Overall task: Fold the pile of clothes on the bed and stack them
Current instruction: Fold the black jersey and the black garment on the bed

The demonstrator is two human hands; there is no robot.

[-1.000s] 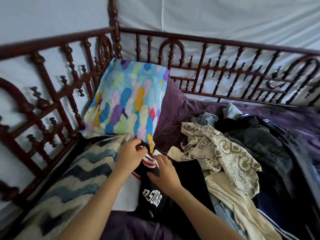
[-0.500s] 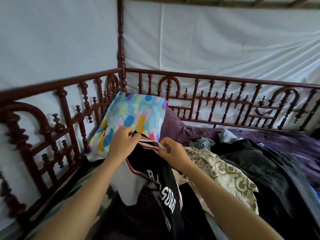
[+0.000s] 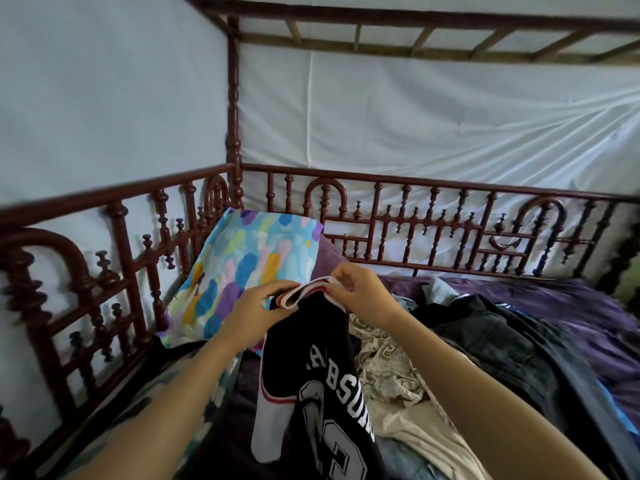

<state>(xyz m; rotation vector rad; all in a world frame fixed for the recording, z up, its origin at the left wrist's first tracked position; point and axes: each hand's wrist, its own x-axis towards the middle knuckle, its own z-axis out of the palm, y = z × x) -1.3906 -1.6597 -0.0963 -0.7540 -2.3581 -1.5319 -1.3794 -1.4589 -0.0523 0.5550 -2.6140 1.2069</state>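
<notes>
A black jersey (image 3: 311,362) with white lettering and a red-and-white striped trim hangs in front of me above the bed. My left hand (image 3: 254,313) grips the trim on its left side. My right hand (image 3: 360,294) pinches the same trim on the right, close to the left hand. The pile of clothes (image 3: 485,344) lies on the purple bedcover (image 3: 571,306) to the right: a beige patterned garment (image 3: 388,372), dark garments and a cream piece underneath. The jersey's lower part runs out of view at the bottom.
A colourful feather-print pillow (image 3: 249,268) leans in the bed's far left corner. Dark red turned-wood railings (image 3: 433,233) enclose the bed on the left and far sides, with white fabric behind. A zigzag-patterned pillow (image 3: 166,393) lies at lower left.
Both hands have lifted the black jersey by its trim up off the bed, and it now hangs free. My view has tilted upward.
</notes>
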